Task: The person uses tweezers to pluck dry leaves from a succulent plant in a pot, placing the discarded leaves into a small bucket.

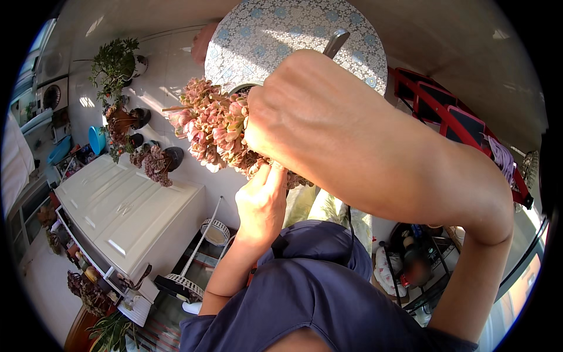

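A potted succulent with pink-green rosettes (215,125) stands before me at the near edge of a round table with a patterned cloth (272,39). My left hand (264,198) is at the plant's lower side, its thumb and forefinger closed together on the rosettes. Curled like a fist, my right hand (303,114) is over the plant's right part, back towards me, its fingertips hidden. A flat metal bar, maybe a tool's handle (336,43), sticks out beyond that hand; whether I hold it cannot be seen. Part of a pot rim (246,86) shows behind the plant.
Potted plants (115,66) stand on the floor at the left, near a blue basin (97,140). A white cabinet (132,207) is at the lower left. A red folding stepladder (453,114) leans at the right. Below it is a dark metal rack (433,264) holding various things.
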Demonstrator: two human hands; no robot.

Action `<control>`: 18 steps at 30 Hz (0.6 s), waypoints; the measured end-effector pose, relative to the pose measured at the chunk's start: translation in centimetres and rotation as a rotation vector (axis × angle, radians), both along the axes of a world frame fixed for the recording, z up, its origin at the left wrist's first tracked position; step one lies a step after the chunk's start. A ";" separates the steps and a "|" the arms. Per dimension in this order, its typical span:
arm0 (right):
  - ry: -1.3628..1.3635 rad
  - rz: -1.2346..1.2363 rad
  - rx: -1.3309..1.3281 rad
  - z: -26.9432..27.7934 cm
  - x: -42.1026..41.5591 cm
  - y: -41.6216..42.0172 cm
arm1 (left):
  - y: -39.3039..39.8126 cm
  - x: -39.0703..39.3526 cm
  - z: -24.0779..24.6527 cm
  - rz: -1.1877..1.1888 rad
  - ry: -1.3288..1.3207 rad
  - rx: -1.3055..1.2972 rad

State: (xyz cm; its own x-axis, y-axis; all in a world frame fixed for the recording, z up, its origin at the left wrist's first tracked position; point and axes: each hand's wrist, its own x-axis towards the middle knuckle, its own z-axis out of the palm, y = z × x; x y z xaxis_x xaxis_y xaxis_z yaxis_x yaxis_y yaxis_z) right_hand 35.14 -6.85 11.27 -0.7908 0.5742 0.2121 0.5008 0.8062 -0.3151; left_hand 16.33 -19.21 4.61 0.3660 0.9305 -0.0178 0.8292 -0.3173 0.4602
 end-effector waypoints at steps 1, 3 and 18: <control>-0.028 -0.002 0.034 -0.1 -0.1 0.1 | 0.0 0.0 0.1 -0.003 0.005 -0.005; -0.047 0.023 0.041 -0.1 -0.1 0.1 | 0.0 0.0 0.1 -0.005 0.015 -0.019; 0.035 0.025 -0.040 0.0 0.0 0.0 | 0.3 0.1 0.5 -0.005 -0.014 -0.034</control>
